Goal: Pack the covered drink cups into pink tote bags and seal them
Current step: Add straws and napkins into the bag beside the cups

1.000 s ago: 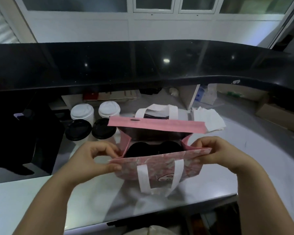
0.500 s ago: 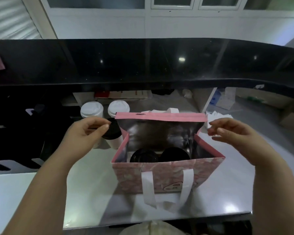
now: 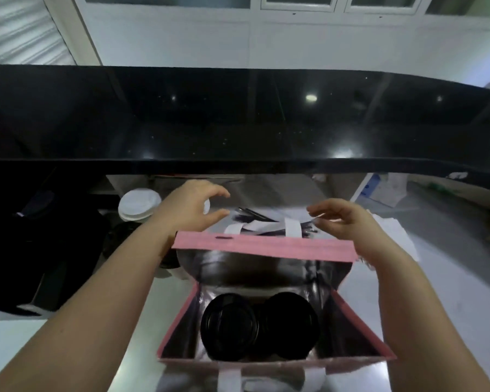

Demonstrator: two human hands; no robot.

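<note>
The left hand [image 3: 193,206] hovers past the far edge of the pink tote bag [image 3: 263,247], at 11 o'clock from the bag's mouth. Its grip is apart: thumb and fingers curve loosely with a gap between them and hold nothing. The right hand [image 3: 343,222] hovers at 1 o'clock, its grip also apart, with relaxed fingers pointing toward the bag's far white handle [image 3: 293,229]. Whether they touch the handle cannot be told.

The bag stands open on the counter [image 3: 142,321], its silver lining showing. 2 black-lidded cups sit side by side at the bottom, the left cup [image 3: 229,326] touching the right cup [image 3: 290,323].

The counter is pale grey and glossy. At 10 o'clock from the bag stands a white-lidded cup [image 3: 139,203]. At 2 o'clock lies a stack of white paper [image 3: 399,236], with a blue and white packet [image 3: 379,190] farther off.

A polished black ledge [image 3: 238,117] runs across the far side above the counter, catching spots of ceiling light. Beyond it stands a white wall [image 3: 266,38] with window frames, and a slatted shutter [image 3: 17,29] at the upper left.
</note>
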